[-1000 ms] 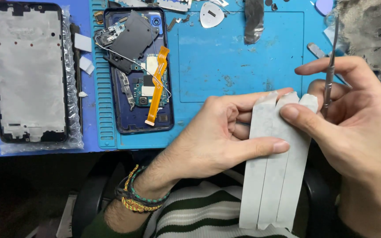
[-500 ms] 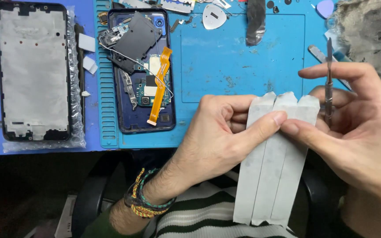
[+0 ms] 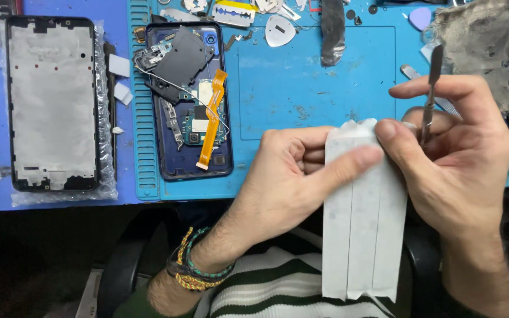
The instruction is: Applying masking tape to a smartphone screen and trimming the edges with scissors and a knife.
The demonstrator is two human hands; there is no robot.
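A blue work mat [image 3: 325, 76] covers the far part of the bench. On its left side lies an opened phone body [image 3: 188, 100], back off, showing dark shielding, a small circuit board and an orange ribbon cable [image 3: 212, 118] running down its middle. Further left, off the mat, a bare phone frame [image 3: 51, 103] rests on clear bubble wrap. A grey, dirty cloth [image 3: 490, 53] sits at the far right.

Near the viewer, both hands hold a white strip sheet [image 3: 363, 218] upright above the lap. It is long, pale and slightly translucent, divided lengthwise into three narrow bands, with an uneven torn top edge and a ragged bottom. The left hand [image 3: 293, 176], with beaded bracelets at the wrist, pinches the sheet's upper left part between thumb and curled fingers. The right hand [image 3: 455, 153] pinches the upper right corner with thumb and forefinger, while its other fingers clamp a thin metal spudger [image 3: 431, 88] that points away from the viewer.
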